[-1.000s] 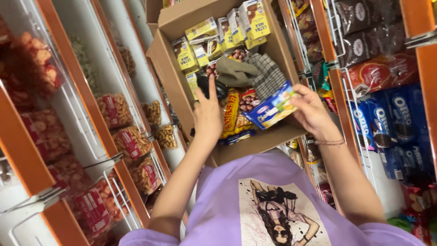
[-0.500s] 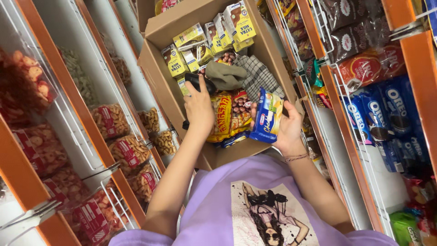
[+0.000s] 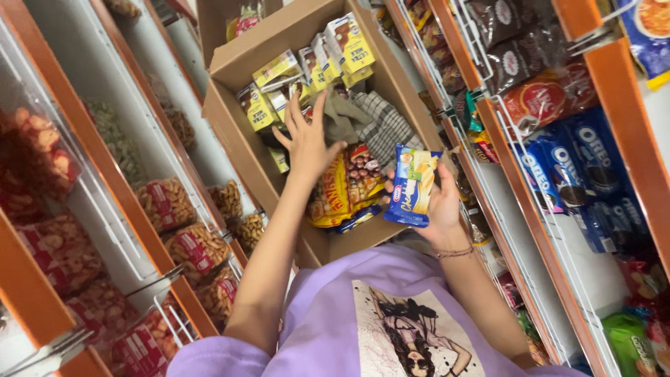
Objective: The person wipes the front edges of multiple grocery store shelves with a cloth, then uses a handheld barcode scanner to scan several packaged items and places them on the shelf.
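My right hand [image 3: 441,202] grips a blue and yellow snack packet [image 3: 412,185] upright over the near corner of the cardboard box [image 3: 230,132]. At ten o'clock from it my left hand [image 3: 307,139] hangs fingers spread, empty, over a yellow nut bag [image 3: 335,195]. Small yellow cartons [image 3: 349,45] fill the box's twelve o'clock end.
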